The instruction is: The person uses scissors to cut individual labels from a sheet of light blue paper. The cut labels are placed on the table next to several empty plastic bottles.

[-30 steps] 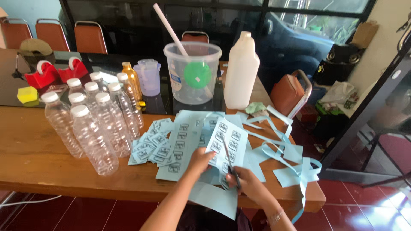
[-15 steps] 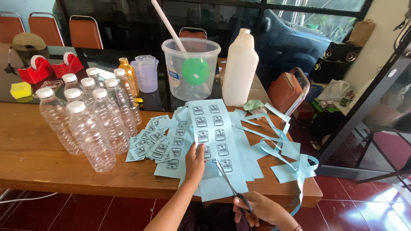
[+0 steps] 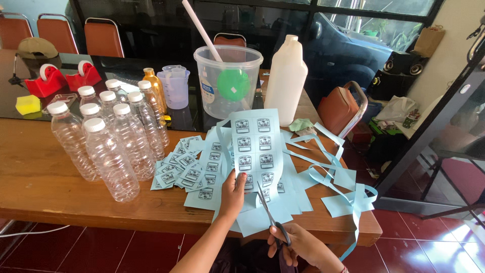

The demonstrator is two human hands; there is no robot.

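At the table edge, your left hand (image 3: 233,194) pinches the blue label sheet (image 3: 254,146) upright, while your right hand (image 3: 298,245) grips scissors (image 3: 270,215) cutting into its bottom edge.

- The wooden worktop (image 3: 45,187) bore clear capped bottles (image 3: 108,136) at nine o'clock.
- Cut blue labels (image 3: 184,172) and label sheets (image 3: 217,167) lay at the centre.
- Blue paper strips (image 3: 328,177) trailed at three o'clock.
- A clear tub (image 3: 227,83) and white jug (image 3: 286,81) stood at twelve.

Matt blue paper sheet (image 3: 256,146), clear glossy plastic bottles (image 3: 108,156), polished wood table (image 3: 45,182).
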